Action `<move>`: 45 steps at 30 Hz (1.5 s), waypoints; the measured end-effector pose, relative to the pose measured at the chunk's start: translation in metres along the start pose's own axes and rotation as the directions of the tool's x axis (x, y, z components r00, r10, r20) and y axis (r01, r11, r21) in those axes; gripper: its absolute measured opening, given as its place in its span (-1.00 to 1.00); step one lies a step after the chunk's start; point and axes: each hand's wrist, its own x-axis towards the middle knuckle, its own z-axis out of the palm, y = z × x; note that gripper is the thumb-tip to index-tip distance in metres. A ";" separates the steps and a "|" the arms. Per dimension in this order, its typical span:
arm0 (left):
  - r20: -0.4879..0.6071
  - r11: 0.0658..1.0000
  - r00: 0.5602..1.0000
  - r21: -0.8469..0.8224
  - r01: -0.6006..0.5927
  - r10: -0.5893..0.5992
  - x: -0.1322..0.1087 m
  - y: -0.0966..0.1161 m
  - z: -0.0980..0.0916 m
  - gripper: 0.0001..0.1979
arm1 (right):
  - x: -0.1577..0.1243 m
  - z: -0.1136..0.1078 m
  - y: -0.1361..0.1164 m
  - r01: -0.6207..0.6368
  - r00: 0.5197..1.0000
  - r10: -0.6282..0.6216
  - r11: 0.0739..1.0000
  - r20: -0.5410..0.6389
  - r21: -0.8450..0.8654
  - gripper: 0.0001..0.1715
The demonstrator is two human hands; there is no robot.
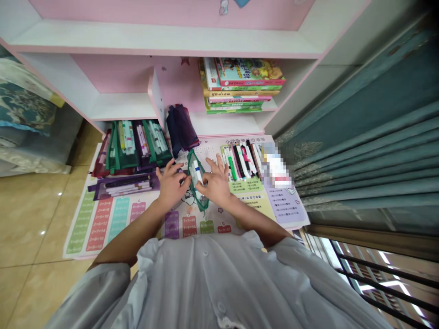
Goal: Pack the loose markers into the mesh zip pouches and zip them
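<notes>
A green mesh pencil pouch [203, 204] lies upright lengthwise in front of me, its mouth spread apart. White markers [196, 171], one with a blue band, show inside it. My left hand [172, 183] pinches the pouch's left edge between thumb and forefinger, its other fingers spread. On the opposite edge, my right hand [218, 182] pinches with thumb and forefinger, other fingers raised. To the right of that hand, a row of loose markers and pens [242, 160] in white, black, green and pink lies on the printed desk mat [202, 231].
Filled green and purple mesh pouches [133, 157] lie at the left, with a purple pouch of pens [125, 186] before them. Dark purple pouches [181, 127] lean by the shelf divider [155, 98]. Books [243, 87] are stacked on the shelf. A curtain [370, 151] hangs right.
</notes>
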 end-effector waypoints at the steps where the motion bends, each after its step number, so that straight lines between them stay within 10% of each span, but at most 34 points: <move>1: -0.002 1.000 1.000 -0.001 0.000 0.000 0.000 0.000 0.000 -0.74 | 0.001 0.001 -0.002 -0.008 1.000 0.008 1.000 0.019 0.003 -0.80; 17: -0.008 1.000 1.000 0.007 -0.008 0.009 -0.001 -0.003 0.003 -0.74 | 0.012 0.012 -0.005 0.012 0.972 -0.013 1.000 0.236 0.006 -0.78; 33: -0.009 1.000 1.000 0.000 -0.014 0.014 -0.001 -0.005 0.003 -0.70 | 0.010 -0.017 0.072 -0.245 0.951 0.186 0.940 -0.245 -0.239 -0.85; 45: -0.015 1.000 1.000 -0.005 -0.015 0.015 0.000 -0.003 0.003 -0.72 | 0.007 -0.017 0.089 -0.320 0.947 0.303 0.868 -0.106 -0.380 -0.74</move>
